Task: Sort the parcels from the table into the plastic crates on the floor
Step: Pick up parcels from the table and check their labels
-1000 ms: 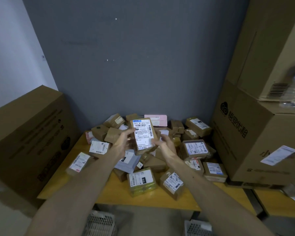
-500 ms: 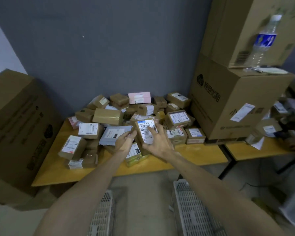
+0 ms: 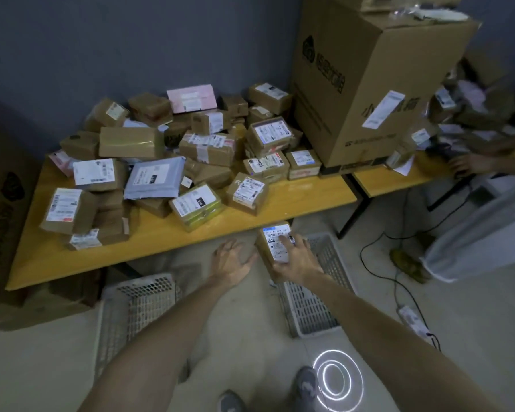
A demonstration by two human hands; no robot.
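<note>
Table (image 3: 161, 237): pile of parcels (image 3: 191, 150) on top, unsorted.
Left crate (image 3: 137, 307): on the floor in front of the table.
Left hand (image 3: 231, 263): in front of the table edge, fingers spread, holding nothing. Likely freed so one hand carries.
Parcel (image 3: 275, 237): off the table, just in front of its edge. Label faces up, probably for reading.
Right hand (image 3: 298, 263): grasps the parcel, fingers across the label.
Right crate (image 3: 309, 310): in front of the table, below the parcel. Likely destination.

A yellow table (image 3: 309, 193) bears piled parcels (image 3: 208, 148) (two crates (image 3: 309, 307) sit on the floor (image 3: 250, 337)).
</note>
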